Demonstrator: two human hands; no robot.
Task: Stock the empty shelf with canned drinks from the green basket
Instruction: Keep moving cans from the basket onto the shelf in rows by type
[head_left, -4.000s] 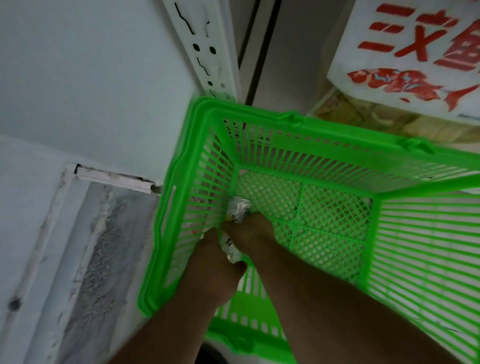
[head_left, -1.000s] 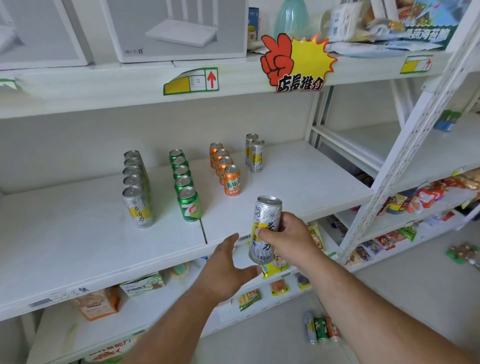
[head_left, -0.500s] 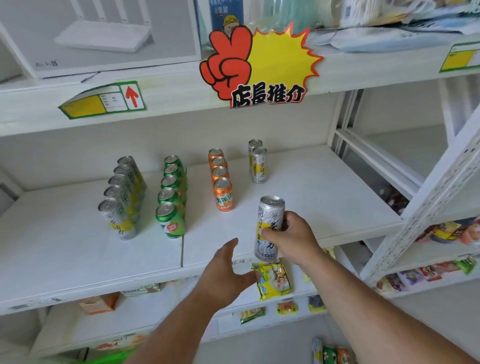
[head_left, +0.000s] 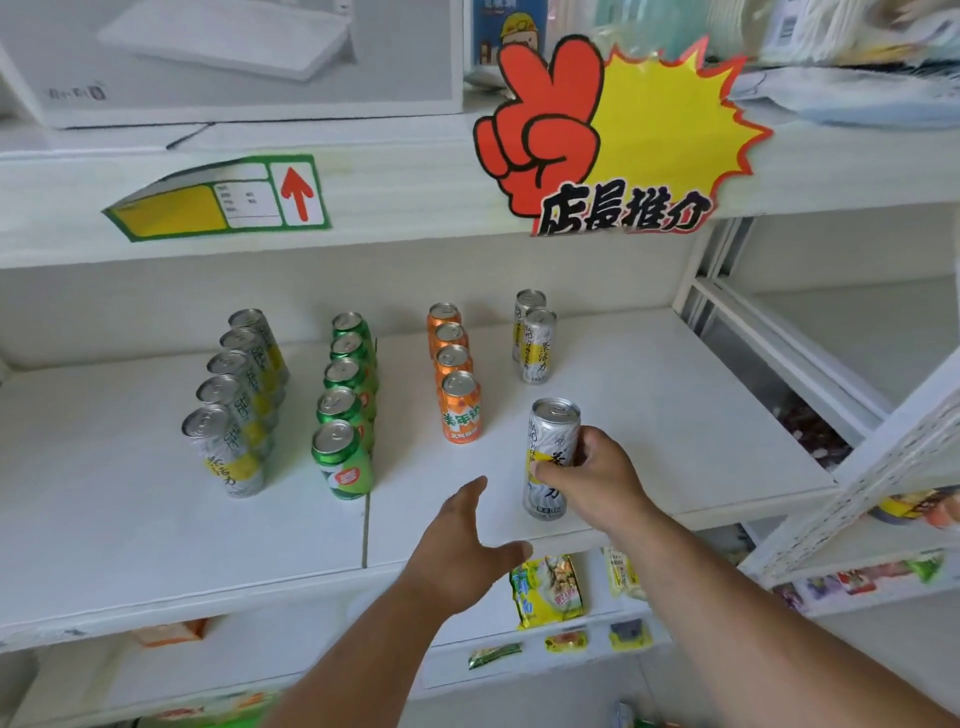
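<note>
A person's right hand (head_left: 597, 486) gripped a silver and yellow can (head_left: 550, 457) upright around its middle, just in front of a short row of two matching cans (head_left: 535, 338) on the white shelf (head_left: 675, 415), probably to lengthen that row. The left hand (head_left: 462, 551) hovered open, left of the held can, holding nothing

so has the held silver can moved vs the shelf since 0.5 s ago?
Yes. The silver can in the right hand is further in over the shelf, nearer the two-can row.
</note>
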